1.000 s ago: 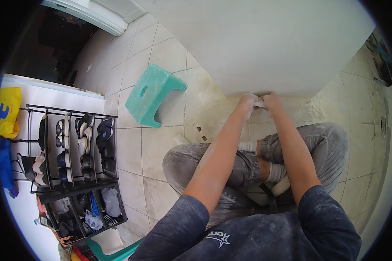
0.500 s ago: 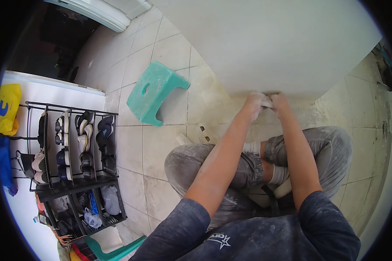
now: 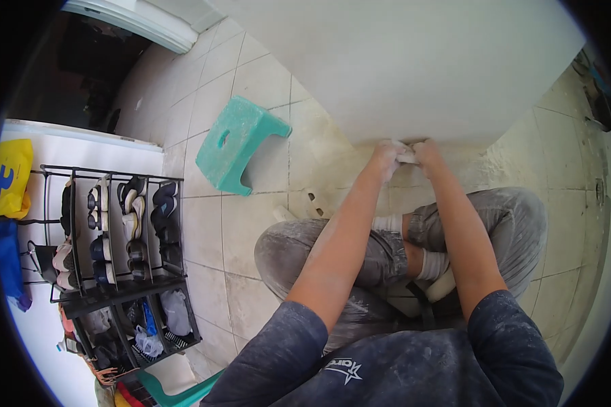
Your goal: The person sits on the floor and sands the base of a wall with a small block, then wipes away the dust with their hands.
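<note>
Both hands have slid a little to the left along the foot of the wall since half a second ago, and the view has tipped slightly, so the stool and rack sit a touch differently in frame. At the left stands a black metal shoe rack with upright dividers: its upper compartments hold pairs of shoes and sandals stood on end, dark ones beside white and grey ones, while the lower shelf holds crumpled bags and blue and grey oddments too jumbled to tell apart. A yellow bag hangs beside the rack at the far left. On the beige floor tiles rests a dusty teal plastic step stool with a slot in its top, well apart from the hands. The left hand and the right hand meet at the bottom edge of the pale plastered wall, fingers curled and closed together on a small white dusty pad that looks like folded sanding paper, though it is too small to be sure; it is pressed against the wall where wall meets floor. White dust coats both hands, the forearms and the grey trousers
</note>
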Tool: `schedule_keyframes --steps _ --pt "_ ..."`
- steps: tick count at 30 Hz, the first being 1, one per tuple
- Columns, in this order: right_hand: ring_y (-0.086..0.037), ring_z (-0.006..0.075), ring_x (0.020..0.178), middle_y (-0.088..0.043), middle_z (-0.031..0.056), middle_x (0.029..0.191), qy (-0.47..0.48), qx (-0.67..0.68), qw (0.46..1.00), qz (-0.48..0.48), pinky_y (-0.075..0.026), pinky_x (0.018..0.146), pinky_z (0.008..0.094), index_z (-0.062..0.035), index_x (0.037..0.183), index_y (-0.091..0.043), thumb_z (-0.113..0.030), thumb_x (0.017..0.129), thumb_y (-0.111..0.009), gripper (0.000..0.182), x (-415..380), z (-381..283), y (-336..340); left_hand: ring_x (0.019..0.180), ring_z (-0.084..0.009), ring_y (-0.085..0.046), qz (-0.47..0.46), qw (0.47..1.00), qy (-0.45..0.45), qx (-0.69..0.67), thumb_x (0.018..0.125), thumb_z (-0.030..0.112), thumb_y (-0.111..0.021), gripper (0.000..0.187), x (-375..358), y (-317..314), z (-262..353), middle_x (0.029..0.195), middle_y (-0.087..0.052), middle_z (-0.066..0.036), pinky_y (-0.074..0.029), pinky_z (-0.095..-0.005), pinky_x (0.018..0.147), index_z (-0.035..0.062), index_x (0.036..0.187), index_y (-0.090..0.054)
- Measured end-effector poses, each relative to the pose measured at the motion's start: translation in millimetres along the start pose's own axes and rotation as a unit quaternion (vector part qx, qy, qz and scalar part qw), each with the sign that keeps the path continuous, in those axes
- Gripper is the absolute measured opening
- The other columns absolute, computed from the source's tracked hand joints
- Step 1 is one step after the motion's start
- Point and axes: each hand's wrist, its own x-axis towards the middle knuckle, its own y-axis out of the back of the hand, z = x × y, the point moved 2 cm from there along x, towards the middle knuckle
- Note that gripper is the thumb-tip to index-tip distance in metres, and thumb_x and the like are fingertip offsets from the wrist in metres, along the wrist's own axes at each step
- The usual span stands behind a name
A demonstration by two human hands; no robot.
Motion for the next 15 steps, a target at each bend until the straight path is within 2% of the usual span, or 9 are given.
schedule_keyframes --steps 2,4,6,9,12,14,15 --pt "-0.057 0.0232 0.070 -0.054 0.0167 0.086 0.007 0.005 1.000 0.024 -0.048 0.054 0.0342 0.0070 0.095 -0.049 -0.005 0.075 -0.051 0.024 -5 -3 -1 0.081 -0.0265 -0.057 0.026 0.999 0.009 0.021 0.076 -0.005 -0.047 0.015 -4 -3 2 0.089 -0.054 -0.016 -0.048 -0.0400 0.076 -0.0046 0.091 -0.050" --pt "-0.057 0.0229 0.070 -0.054 0.0167 0.087 0.008 0.023 0.999 0.031 -0.048 0.054 0.0341 0.0068 0.096 -0.049 -0.005 0.075 -0.051 0.025 -15 -9 -4 0.080 -0.0259 -0.057 0.031 0.999 -0.001 0.021 0.076 -0.004 -0.047 0.014 -9 -9 5 0.089 -0.055 -0.016 -0.048 -0.0397 0.075 -0.0041 0.089 -0.050" --pt "-0.057 0.0227 0.070 -0.055 0.0169 0.088 0.002 0.049 0.999 0.022 -0.048 0.054 0.0338 0.0063 0.099 -0.048 -0.005 0.075 -0.052 0.027 -19 -15 -3 0.080 -0.0255 -0.057 0.031 0.999 -0.009 0.043 0.076 -0.003 -0.047 0.013 -11 -13 14 0.089 -0.055 -0.015 -0.048 -0.0391 0.075 -0.0037 0.088 -0.051" --pt "-0.057 0.0225 0.070 -0.055 0.0168 0.086 -0.006 0.099 0.995 -0.027 -0.048 0.054 0.0330 0.0061 0.098 -0.051 -0.005 0.074 -0.052 0.027 9 12 -3 0.078 -0.0246 -0.057 0.038 0.996 -0.006 0.083 0.075 -0.002 -0.048 0.011 -23 -14 12 0.085 -0.055 -0.014 -0.048 -0.0372 0.071 -0.0024 0.085 -0.051" --pt "-0.057 0.0231 0.071 -0.056 0.0159 0.082 -0.013 -0.101 0.995 0.016 -0.046 0.052 0.0342 0.0060 0.093 -0.054 -0.006 0.074 -0.053 0.023 29 19 -3 0.074 -0.0231 -0.057 0.042 0.996 -0.014 0.078 0.073 0.000 -0.049 0.010 -8 -5 2 0.080 -0.055 -0.011 -0.048 -0.0350 0.066 0.0000 0.082 -0.052" --pt "-0.056 0.0235 0.071 -0.056 0.0157 0.080 0.068 -0.095 0.990 0.080 -0.044 0.051 0.0357 0.0062 0.091 -0.055 -0.006 0.074 -0.052 0.021 37 34 -4 0.073 -0.0225 -0.057 0.026 0.997 -0.010 0.071 0.073 0.001 -0.050 0.011 -2 -1 -3 0.080 -0.055 -0.011 -0.049 -0.0347 0.065 0.0008 0.083 -0.052" --pt "-0.056 0.0238 0.071 -0.056 0.0159 0.081 0.079 -0.090 0.989 0.083 -0.044 0.050 0.0362 0.0063 0.092 -0.055 -0.007 0.074 -0.051 0.022 38 29 -5 0.074 -0.0227 -0.057 0.033 0.996 -0.014 0.076 0.074 0.000 -0.049 0.011 -5 -5 3 0.080 -0.055 -0.011 -0.048 -0.0353 0.067 -0.0001 0.084 -0.052"
